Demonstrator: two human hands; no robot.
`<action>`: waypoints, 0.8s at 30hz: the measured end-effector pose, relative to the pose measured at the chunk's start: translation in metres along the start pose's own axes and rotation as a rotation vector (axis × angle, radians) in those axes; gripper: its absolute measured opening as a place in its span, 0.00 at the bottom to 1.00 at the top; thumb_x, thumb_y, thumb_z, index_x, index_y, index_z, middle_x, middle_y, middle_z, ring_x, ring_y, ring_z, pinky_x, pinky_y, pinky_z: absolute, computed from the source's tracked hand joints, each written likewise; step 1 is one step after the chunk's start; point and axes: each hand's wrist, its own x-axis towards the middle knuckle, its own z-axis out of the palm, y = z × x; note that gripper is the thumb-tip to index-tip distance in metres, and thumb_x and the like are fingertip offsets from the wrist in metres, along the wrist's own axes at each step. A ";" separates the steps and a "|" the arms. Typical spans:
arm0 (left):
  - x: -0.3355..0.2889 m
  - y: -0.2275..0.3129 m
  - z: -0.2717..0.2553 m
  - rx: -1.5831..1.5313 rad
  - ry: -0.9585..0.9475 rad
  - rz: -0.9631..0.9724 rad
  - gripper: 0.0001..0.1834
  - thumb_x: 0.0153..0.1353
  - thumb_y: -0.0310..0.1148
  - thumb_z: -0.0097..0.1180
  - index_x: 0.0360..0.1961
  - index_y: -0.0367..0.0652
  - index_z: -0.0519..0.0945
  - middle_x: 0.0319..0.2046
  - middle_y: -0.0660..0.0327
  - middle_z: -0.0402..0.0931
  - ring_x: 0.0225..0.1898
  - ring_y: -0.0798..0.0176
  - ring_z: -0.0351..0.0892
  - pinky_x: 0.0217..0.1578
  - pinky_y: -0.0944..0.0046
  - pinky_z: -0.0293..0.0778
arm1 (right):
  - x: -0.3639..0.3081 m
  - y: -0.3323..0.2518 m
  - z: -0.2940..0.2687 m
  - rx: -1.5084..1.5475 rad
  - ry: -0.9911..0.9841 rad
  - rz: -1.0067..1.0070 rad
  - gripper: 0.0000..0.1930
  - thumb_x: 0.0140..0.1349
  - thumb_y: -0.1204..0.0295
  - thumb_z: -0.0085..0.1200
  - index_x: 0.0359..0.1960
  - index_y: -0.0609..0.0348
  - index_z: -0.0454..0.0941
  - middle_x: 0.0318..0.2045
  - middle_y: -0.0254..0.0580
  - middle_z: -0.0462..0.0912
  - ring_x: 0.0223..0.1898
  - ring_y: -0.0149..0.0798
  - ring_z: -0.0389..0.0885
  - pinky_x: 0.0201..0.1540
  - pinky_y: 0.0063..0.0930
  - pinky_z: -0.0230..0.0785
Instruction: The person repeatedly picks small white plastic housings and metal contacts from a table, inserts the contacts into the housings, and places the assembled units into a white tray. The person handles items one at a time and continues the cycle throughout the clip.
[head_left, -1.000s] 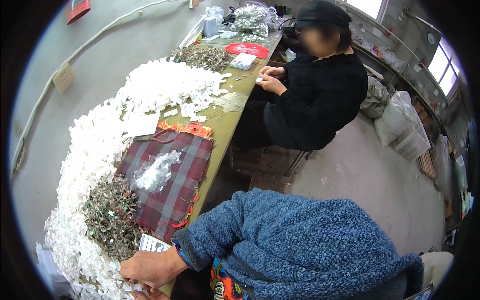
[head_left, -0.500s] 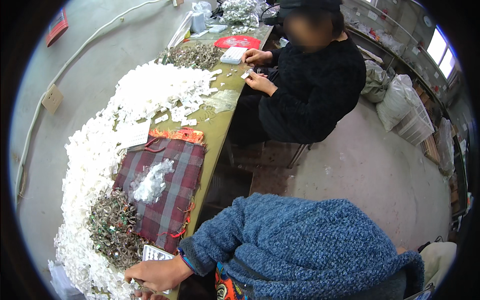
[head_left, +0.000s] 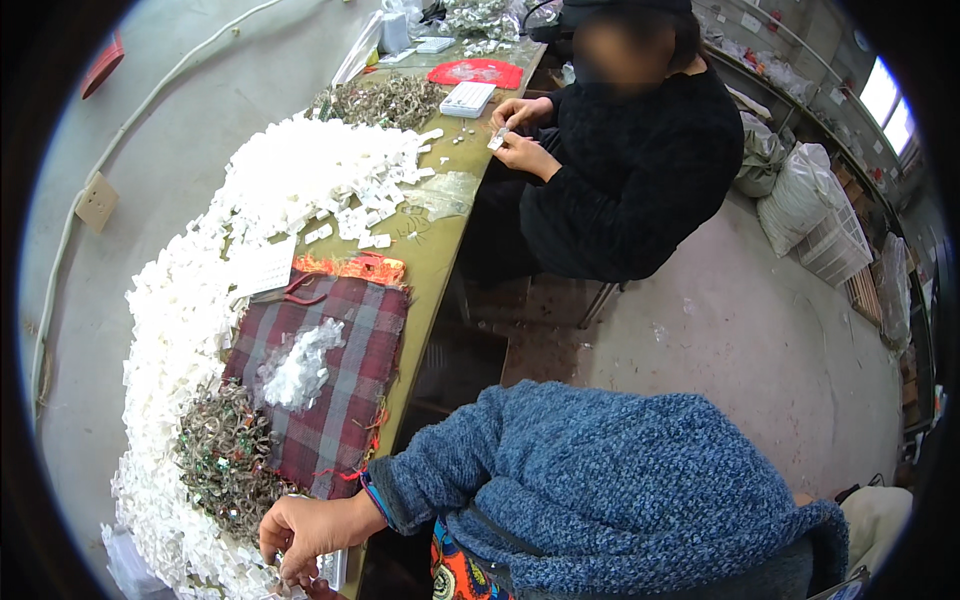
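My right hand reaches in from a blue knitted sleeve near the lower edge. Its thumb and fingers are pinched together over something too small to make out. Just below, only a few fingertips of my left hand show at the frame's bottom. What they hold is hidden. Partly behind my right wrist lies a white tray. Close to my hands are a heap of small grey-brown looped parts and a big pile of small white plastic pieces.
A plaid cloth on the table bears clear plastic bits. Red-handled pliers rest beside a white tray. Farther along, a co-worker in black holds a small white piece. White sacks stand on the right.
My right hand has lifted slightly and turned, its fingers now pointing down in a pinch. The dotted tray face is now mostly covered. The co-worker's hands have come closer together.
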 end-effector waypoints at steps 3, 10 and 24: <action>-0.004 -0.007 0.003 0.087 0.065 0.059 0.24 0.68 0.41 0.54 0.56 0.32 0.68 0.44 0.50 0.77 0.41 0.60 0.80 0.40 0.63 0.77 | -0.004 -0.004 0.000 0.204 0.045 0.029 0.15 0.55 0.83 0.64 0.42 0.72 0.74 0.27 0.44 0.80 0.29 0.38 0.86 0.32 0.29 0.83; -0.003 -0.016 0.004 0.113 0.057 0.088 0.23 0.69 0.38 0.53 0.57 0.32 0.68 0.48 0.50 0.76 0.45 0.59 0.78 0.44 0.63 0.76 | 0.000 0.004 -0.011 0.373 0.092 0.160 0.10 0.58 0.83 0.62 0.40 0.71 0.75 0.28 0.45 0.82 0.29 0.38 0.85 0.32 0.28 0.83; -0.002 -0.041 -0.024 0.229 0.047 0.161 0.20 0.70 0.32 0.51 0.59 0.33 0.69 0.56 0.50 0.73 0.54 0.58 0.75 0.51 0.63 0.75 | -0.002 0.009 -0.021 0.194 -0.010 0.184 0.07 0.58 0.78 0.64 0.36 0.67 0.80 0.27 0.36 0.82 0.24 0.29 0.79 0.28 0.26 0.77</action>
